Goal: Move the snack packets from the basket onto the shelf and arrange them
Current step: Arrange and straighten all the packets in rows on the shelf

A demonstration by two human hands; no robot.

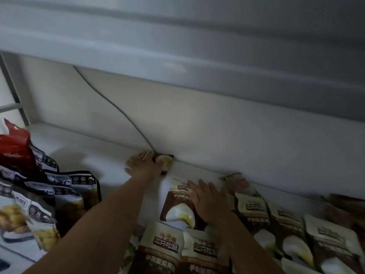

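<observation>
Reaching deep into the shelf (88, 155), my left hand (145, 165) lies over a brown-and-cream snack packet (167, 162) that sits against the back wall (217, 125), just where a grey cable (118, 109) comes down to meet it. Motion blur smears the fingers, so I cannot tell whether that grip is closed round the packet or only pressing on it. My right hand (207, 198) rests flat, fingers straight and slightly spread, on a second packet (177, 206) of the same kind lying nearer the front; its grip is wide and holds nothing. More matching packets (256, 210) overlap in a row to the right, and two more (162, 248) lie at the shelf's front edge. On the left stand chip bags (69, 194) and a red bag (13, 147).
</observation>
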